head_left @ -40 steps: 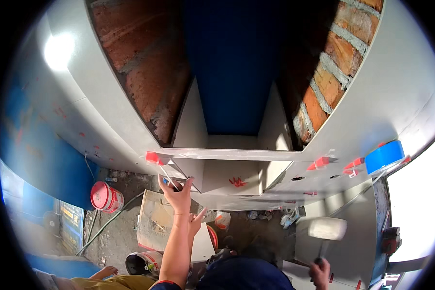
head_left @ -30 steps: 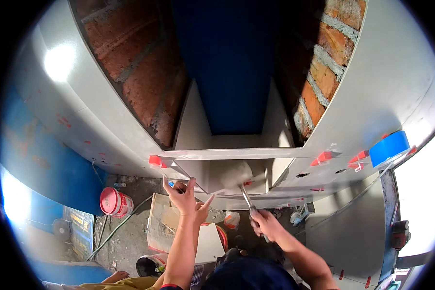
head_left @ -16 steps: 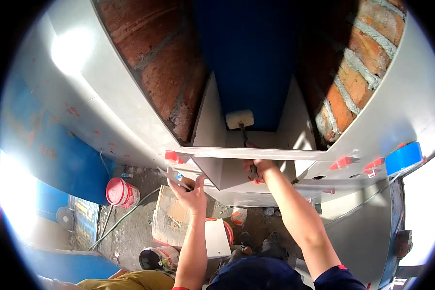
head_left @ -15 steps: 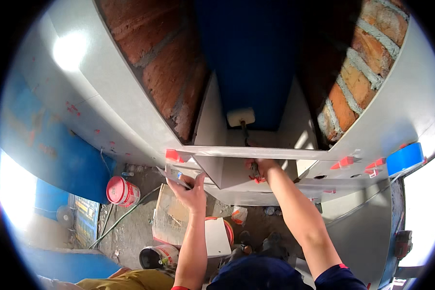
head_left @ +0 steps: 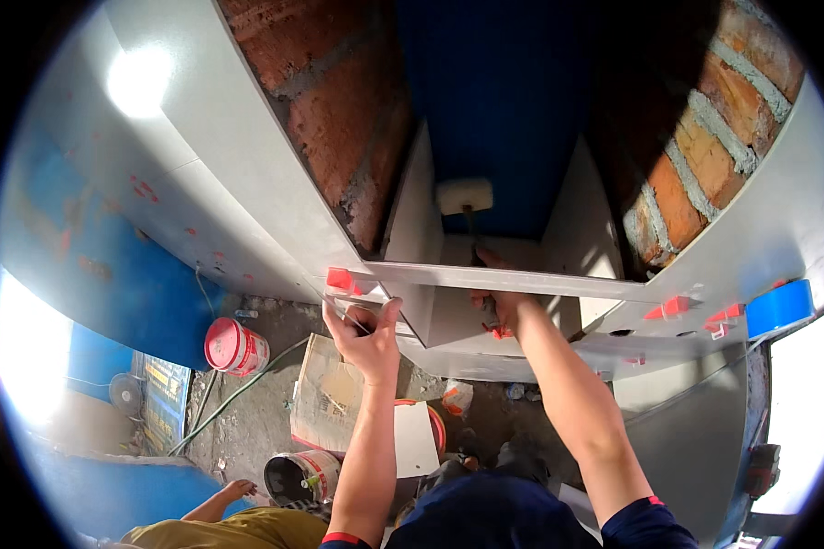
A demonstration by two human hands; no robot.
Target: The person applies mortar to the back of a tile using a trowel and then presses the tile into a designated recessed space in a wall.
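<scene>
My left hand (head_left: 364, 337) is closed with thumb and fingers around the edge of a thin flat grey piece (head_left: 346, 311), at the left corner of a tiled niche. What kind of piece it is I cannot tell. My right hand (head_left: 506, 309) reaches over the niche's front tile edge (head_left: 522, 277) and grips a mallet, its fingers partly hidden by the tile. The mallet's off-white block head (head_left: 464, 196) lies inside the recess, against the dark blue back. Below the right hand shows a small grey and red part (head_left: 496, 325), too blurred to name.
Red wedge clips (head_left: 666, 307) stick out from the tile joints, and a roll of blue tape (head_left: 778, 308) sits at right. On the floor are a red-lidded bucket (head_left: 235, 346), a cardboard box (head_left: 325, 389) and an open bucket (head_left: 298, 476). Another person's hand (head_left: 238, 489) shows lower left.
My left hand has brought the thin piece closer to the niche's left corner, turning it. The right hand stays on the mallet. The other person's hand has come into view.
</scene>
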